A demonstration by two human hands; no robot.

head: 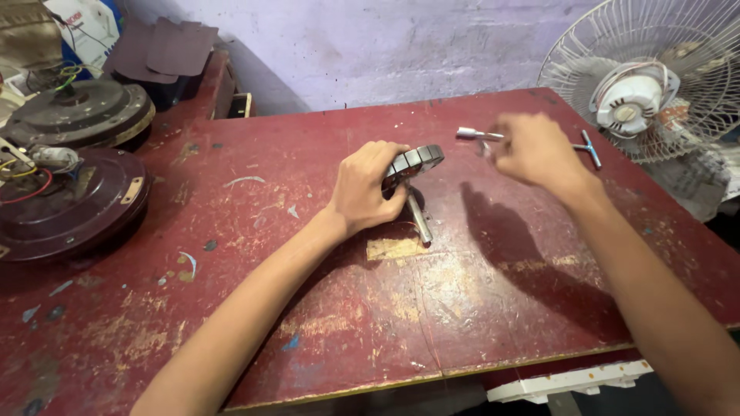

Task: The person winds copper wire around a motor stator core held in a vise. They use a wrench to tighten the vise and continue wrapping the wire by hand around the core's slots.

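My left hand (365, 189) grips a round, dark metal stator ring (417, 160) tipped on its edge near the middle of the worn red table (324, 308). A metal shaft (418, 219) runs from under the ring toward me. My right hand (534, 149), blurred, hovers above the table to the right of the ring and is closed on a T-shaped metal socket wrench; its socket end (467, 133) sticks out to the left and its cross handle (590, 148) to the right.
Two dark round ceiling-fan motor housings (73, 196) (81, 112) with loose wires sit at the table's left end. A table fan with a white wire guard (655, 77) stands at the right rear. Dark sheets (166, 50) lie at the back left by the wall.
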